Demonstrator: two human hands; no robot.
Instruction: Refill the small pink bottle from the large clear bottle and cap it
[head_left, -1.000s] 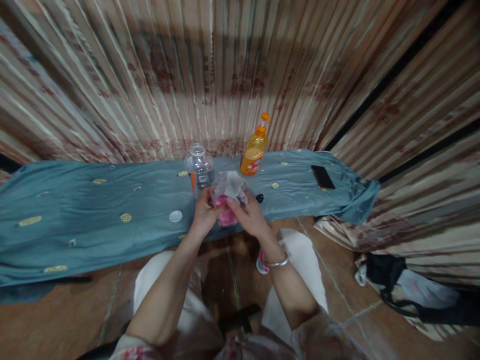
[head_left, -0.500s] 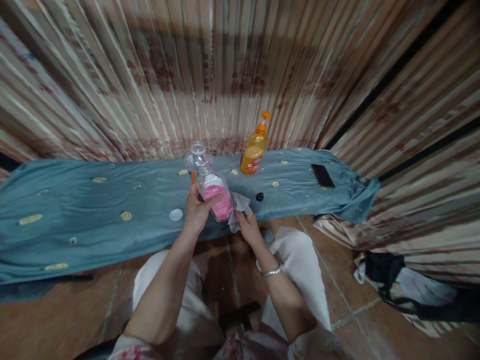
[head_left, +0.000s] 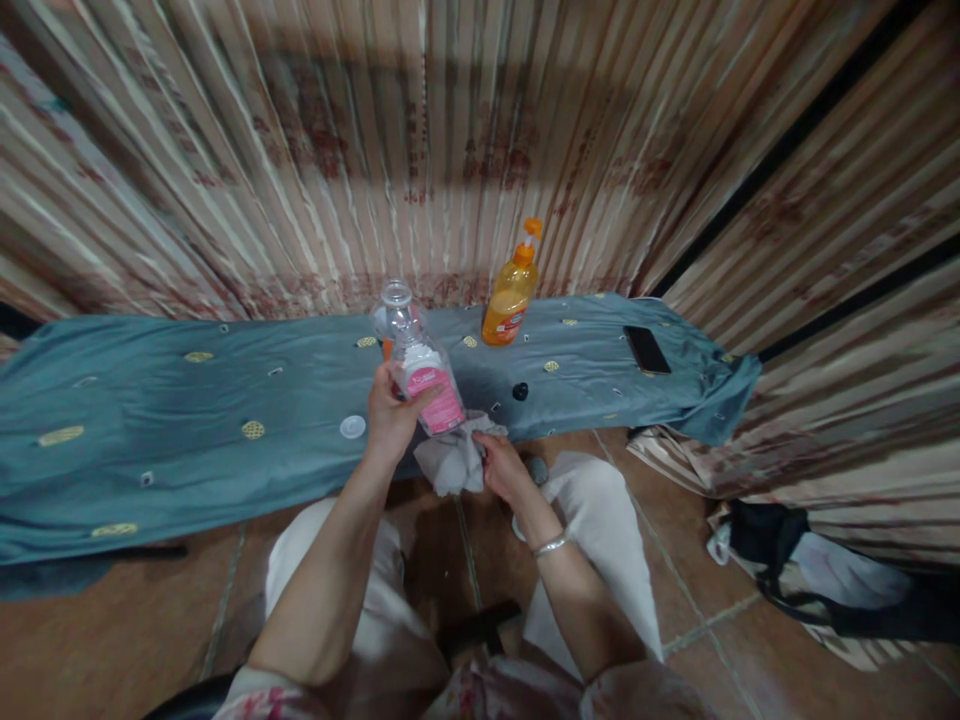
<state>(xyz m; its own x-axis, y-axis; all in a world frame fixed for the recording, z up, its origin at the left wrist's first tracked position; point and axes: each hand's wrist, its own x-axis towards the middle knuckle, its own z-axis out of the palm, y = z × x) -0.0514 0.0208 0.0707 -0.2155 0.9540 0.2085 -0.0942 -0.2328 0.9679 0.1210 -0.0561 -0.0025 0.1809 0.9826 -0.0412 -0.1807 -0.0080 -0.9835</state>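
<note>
A clear plastic bottle (head_left: 433,388) with a pink label is tilted in front of me, its base toward me. My left hand (head_left: 395,410) is closed around its left side, thumb across the label. A crumpled grey-white cloth (head_left: 454,460) hangs below the base, pinched at its right edge by my right hand (head_left: 504,463). The cloth seems to touch the bottle's bottom. Behind the bottle stands another clear container (head_left: 396,292) with an open neck, partly hidden. A bit of orange shows beside my left fingers; I cannot make out what it belongs to.
An orange pump bottle (head_left: 510,304) stands on the teal-covered bench (head_left: 187,430). A black phone (head_left: 646,350) lies at the right, a small black cap (head_left: 520,391) nearer the middle, and a white round lid (head_left: 352,427) to the left. A pleated curtain (head_left: 465,130) hangs behind.
My right hand has drawn the cloth from the bottle's lower right side to beneath its base, where it is spread wider. My left hand keeps the bottle nearly in place.
</note>
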